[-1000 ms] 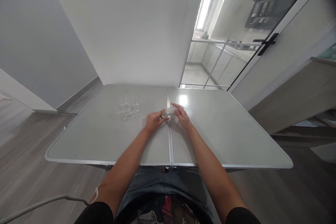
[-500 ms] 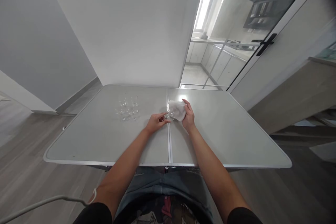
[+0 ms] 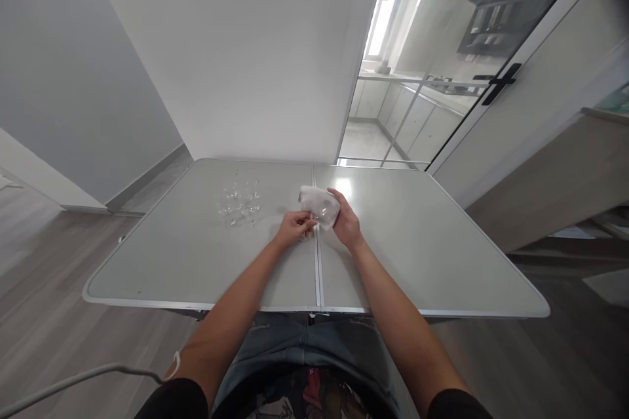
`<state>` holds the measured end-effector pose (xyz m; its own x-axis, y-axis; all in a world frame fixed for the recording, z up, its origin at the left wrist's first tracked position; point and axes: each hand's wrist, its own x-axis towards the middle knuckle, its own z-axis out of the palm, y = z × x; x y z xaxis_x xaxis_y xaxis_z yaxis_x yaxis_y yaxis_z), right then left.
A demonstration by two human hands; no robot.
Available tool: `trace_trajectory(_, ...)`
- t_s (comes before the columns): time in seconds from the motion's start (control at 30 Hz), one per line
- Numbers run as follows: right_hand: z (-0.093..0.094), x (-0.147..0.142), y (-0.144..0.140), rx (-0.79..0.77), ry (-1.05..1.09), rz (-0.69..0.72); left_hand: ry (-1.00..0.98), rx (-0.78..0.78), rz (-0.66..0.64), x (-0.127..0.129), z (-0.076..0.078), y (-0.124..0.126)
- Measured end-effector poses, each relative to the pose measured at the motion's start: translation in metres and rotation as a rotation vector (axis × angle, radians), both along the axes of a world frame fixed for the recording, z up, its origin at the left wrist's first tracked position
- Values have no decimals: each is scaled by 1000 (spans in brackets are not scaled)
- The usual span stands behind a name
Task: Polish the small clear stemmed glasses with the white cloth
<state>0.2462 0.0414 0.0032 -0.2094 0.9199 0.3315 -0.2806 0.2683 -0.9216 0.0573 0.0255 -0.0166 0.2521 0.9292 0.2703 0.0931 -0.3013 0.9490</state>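
grey table [image 3: 196,262], hands [image 3: 293,228] [image 3: 346,222] around cloth-wrapped glass [image 3: 319,205]

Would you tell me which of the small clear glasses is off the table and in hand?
The glass between both hands, wrapped in the white cloth; the other glasses stand clustered on the table.

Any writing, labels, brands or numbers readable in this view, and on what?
None can be read.
The white cloth in the right hand, the clear glass pinched by the left hand, the small glasses and the grey table show no print.
The printed shirt at the bottom edge is too cut off to read.
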Motion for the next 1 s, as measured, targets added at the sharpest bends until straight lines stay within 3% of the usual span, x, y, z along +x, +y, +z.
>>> trace_trajectory(0.13, 0, -1, -3, 126, -81, -43, -119, -39, 120, -2, -1, 5)
trace_trajectory(0.33, -7, -4, -5, 500, -560, -105, -123, -82, 176, -2, -2, 7)
trace_trajectory(0.47, -6, -5, -2, 687, -760, -103, 31, -43, 207, -4, -3, 7)
trace_trajectory(0.57, -6, -3, 0, 753, -789, -140, 318, 158, 260, -6, -6, 7)
trace_trajectory(0.73, -9, 0, 3, 710, -716, -174, 653, 434, 226, -8, -9, 2)
trace_trajectory(0.87, -9, 2, 2, 541, -593, -180, 644, 492, 148, -8, -9, -1)
trace_trajectory(1.0, -5, 1, 0, 275, -369, -123, 582, 438, 159, -9, -10, -1)
